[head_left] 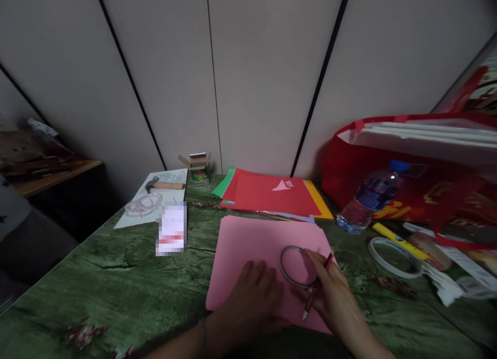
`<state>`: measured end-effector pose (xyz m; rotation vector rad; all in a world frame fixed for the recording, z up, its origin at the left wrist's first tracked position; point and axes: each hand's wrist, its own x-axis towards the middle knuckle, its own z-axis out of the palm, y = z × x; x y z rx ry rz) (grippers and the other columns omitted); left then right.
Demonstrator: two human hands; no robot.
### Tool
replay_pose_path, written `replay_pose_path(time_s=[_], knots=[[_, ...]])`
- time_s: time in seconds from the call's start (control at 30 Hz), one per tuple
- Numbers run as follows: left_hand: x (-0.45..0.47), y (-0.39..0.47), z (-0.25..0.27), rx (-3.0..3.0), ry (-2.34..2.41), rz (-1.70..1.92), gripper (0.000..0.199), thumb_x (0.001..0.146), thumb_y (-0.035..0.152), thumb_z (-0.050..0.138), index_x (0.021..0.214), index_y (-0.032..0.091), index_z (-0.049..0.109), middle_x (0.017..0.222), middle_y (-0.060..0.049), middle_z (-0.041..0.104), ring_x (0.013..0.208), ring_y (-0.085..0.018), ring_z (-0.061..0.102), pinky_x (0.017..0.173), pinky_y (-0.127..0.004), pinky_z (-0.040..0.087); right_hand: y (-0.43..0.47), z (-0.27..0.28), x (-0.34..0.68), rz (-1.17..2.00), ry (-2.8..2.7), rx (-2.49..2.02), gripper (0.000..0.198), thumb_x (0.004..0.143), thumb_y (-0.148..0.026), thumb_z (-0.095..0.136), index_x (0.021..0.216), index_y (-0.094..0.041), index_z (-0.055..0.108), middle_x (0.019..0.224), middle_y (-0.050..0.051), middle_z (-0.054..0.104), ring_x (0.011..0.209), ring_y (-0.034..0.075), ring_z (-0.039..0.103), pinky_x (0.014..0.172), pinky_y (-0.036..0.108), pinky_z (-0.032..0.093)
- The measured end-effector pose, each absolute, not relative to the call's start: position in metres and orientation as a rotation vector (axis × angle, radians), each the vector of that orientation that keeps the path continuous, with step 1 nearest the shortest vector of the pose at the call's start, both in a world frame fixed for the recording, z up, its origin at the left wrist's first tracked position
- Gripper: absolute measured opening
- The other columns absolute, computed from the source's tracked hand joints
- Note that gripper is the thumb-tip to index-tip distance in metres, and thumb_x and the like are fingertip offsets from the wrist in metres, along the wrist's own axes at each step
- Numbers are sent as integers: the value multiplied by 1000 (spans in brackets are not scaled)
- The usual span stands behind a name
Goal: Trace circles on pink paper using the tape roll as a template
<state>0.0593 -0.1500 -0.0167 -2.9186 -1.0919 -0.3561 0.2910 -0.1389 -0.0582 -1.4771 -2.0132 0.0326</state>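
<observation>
A stack of pink paper sheets lies in front of me on the table. My left hand rests palm down on its lower part, fingers slightly bent and holding nothing. A thin grey ring is on the top sheet, and through it the pink paper shows. At the ring's right side, my right hand closes its thumb and fingers on the rim. The same hand also keeps a red and black pencil, slanting, with its metal-capped end toward me. Part of the pencil is hidden by the fingers.
Behind lie red paper sheets with a folded pink scrap. At left are a phone-like blurred item, a hammer and a small box. A water bottle, tape roll and red bag stand right.
</observation>
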Motion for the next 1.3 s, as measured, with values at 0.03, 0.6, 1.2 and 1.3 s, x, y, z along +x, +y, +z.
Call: replay_pose_path(time_s=[0.03,0.6,1.2,1.3], knots=[[59,-150,-19,-2917,-1103,-372,55,89,58,46,123,16,51,129,-13,53,123,-32,42,105,-50,28,-139,-58,291,51,-2006,-1470,62,80,-33,59,138,-20,38,129,15,53,120,33,50,98,48,43],[-25,-110,16,-1582,-2198,-610,81,85,36,53,146,2,12,147,-33,10,136,-47,12,91,-73,30,-137,-57,287,9,-1952,-1560,61,79,-38,63,133,-21,42,124,14,58,117,34,52,100,59,34],[-68,-101,20,-1432,-2320,-879,82,83,31,57,145,3,11,145,-34,10,134,-50,13,93,-71,30,-141,-53,285,10,-1947,-1614,59,79,-39,62,133,-21,42,126,15,56,121,34,48,101,59,31],[-35,-103,16,-1932,-2059,-1052,55,86,33,50,133,8,39,133,-24,41,130,-37,33,101,-58,32,-140,-51,291,4,-1928,-1598,64,75,-40,66,131,-19,44,127,15,55,122,34,47,99,51,38]])
